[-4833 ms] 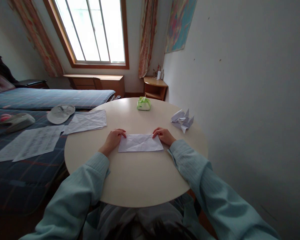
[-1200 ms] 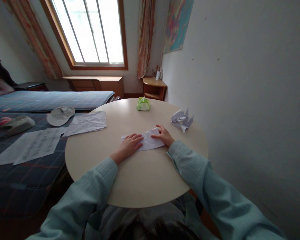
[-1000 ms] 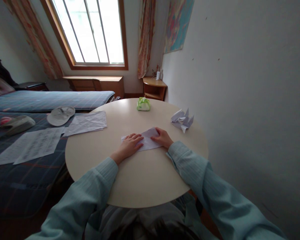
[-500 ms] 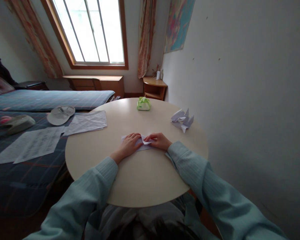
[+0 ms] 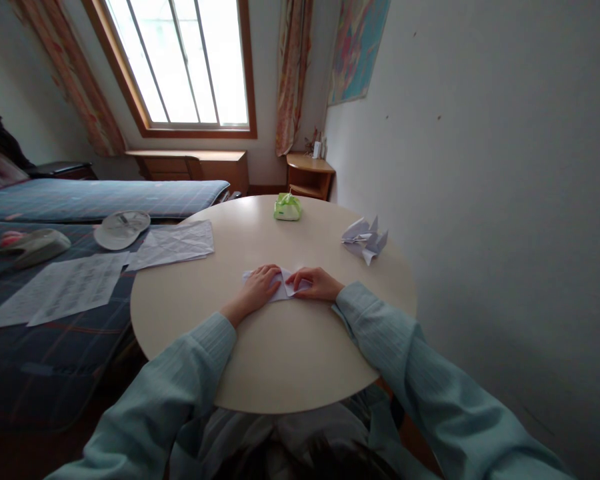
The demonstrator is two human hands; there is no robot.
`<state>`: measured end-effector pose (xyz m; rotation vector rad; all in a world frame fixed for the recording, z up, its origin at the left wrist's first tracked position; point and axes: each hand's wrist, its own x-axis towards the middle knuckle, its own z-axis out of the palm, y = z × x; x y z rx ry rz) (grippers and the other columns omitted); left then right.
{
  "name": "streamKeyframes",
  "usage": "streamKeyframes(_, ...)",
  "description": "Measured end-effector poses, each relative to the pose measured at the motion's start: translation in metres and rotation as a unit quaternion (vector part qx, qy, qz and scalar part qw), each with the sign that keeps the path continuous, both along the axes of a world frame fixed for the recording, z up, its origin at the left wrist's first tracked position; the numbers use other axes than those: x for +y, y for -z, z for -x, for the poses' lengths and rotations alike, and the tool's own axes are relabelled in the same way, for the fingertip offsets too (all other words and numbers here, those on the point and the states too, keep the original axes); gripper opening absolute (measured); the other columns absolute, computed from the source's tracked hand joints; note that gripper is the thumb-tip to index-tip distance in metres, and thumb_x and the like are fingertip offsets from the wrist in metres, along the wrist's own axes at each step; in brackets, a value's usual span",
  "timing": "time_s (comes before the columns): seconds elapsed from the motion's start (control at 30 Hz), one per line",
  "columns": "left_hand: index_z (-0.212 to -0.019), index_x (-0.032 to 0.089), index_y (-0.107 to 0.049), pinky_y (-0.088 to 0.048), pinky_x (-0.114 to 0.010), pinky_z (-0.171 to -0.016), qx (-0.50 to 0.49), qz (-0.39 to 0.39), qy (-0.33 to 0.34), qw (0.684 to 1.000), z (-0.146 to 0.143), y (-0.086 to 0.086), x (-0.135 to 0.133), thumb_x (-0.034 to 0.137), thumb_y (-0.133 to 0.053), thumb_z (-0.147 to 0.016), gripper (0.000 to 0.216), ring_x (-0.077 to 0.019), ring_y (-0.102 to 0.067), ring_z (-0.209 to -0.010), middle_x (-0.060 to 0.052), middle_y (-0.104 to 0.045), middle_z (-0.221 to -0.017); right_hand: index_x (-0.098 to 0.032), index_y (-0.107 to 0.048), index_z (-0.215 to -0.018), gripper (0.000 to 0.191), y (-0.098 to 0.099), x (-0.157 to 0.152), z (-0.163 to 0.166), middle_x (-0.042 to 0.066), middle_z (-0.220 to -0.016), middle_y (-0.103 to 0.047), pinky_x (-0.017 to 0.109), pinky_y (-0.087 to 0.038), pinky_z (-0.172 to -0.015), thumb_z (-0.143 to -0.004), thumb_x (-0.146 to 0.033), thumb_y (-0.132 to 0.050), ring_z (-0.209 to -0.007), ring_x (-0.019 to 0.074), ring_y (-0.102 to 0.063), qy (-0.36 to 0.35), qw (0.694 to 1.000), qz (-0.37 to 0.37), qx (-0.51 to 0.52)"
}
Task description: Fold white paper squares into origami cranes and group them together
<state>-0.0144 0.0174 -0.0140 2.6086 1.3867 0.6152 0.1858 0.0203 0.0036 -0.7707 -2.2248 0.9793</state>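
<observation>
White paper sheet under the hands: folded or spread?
Folded: a slanting edge crosses the white paper sheet between left hand and right hand.

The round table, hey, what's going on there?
A person's left hand lies over the left part of a white sheet on the round table. The right hand touches the other side, where the sheet looks folded over. Beyond them sits a green packet, and folded papers lie to the right.
</observation>
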Motion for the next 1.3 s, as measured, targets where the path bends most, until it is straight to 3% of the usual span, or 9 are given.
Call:
streamKeyframes(0.2, -0.108, 0.017, -0.048, -0.033, -0.031, -0.097, -0.002, -0.004, 0.000, 1.000, 0.0008, 0.0017, 0.0014, 0.028, -0.038, -0.081, 0.031, -0.0166, -0.044, -0.108, -0.006, -0.052, -0.115, -0.016, -0.065, -0.067, 0.014, -0.0045, -0.0004, -0.0016, 0.006, -0.093, -0.064, 0.031, -0.041, -0.086, -0.064, -0.030, -0.063, -0.090, 0.0155, -0.056, -0.013, 0.999, -0.044, -0.029)
streamKeyframes(0.53, -0.106, 0.017, -0.049, -0.034, -0.035, -0.096, -0.015, 0.006, -0.012, 1.000, -0.0009, 0.0032, 0.0011, 0.028, -0.043, -0.079, 0.030, -0.0182, -0.044, -0.109, -0.007, -0.051, -0.116, -0.017, -0.067, -0.066, 0.017, 0.0043, 0.0049, -0.0019, 0.006, -0.088, -0.065, 0.030, -0.042, -0.081, -0.065, -0.033, -0.064, -0.084, 0.0152, -0.057, -0.009, 0.998, -0.057, -0.021)
streamKeyframes(1.03, -0.107, 0.019, -0.048, -0.033, -0.033, -0.096, -0.006, 0.005, -0.016, 1.000, -0.0016, 0.0007, -0.0006, 0.028, -0.042, -0.079, 0.030, -0.0176, -0.043, -0.110, -0.006, -0.051, -0.116, -0.016, -0.068, -0.069, 0.023, -0.0026, 0.0026, -0.0014, 0.007, -0.090, -0.064, 0.029, -0.041, -0.082, -0.070, -0.037, -0.059, -0.085, 0.0146, -0.055, -0.010, 0.997, -0.058, -0.045)
streamKeyframes(1.3, -0.107, 0.016, -0.046, -0.035, -0.036, -0.094, -0.003, 0.013, -0.039, 0.999, -0.0033, -0.0013, -0.0033, 0.027, -0.043, -0.078, 0.030, -0.0194, -0.045, -0.109, -0.008, -0.052, -0.114, -0.017, -0.065, -0.071, 0.012, 0.0024, 0.0058, -0.0008, 0.005, -0.090, -0.063, 0.028, -0.041, -0.084, -0.069, -0.029, -0.062, -0.087, 0.0140, -0.055, -0.023, 0.993, -0.104, -0.048)
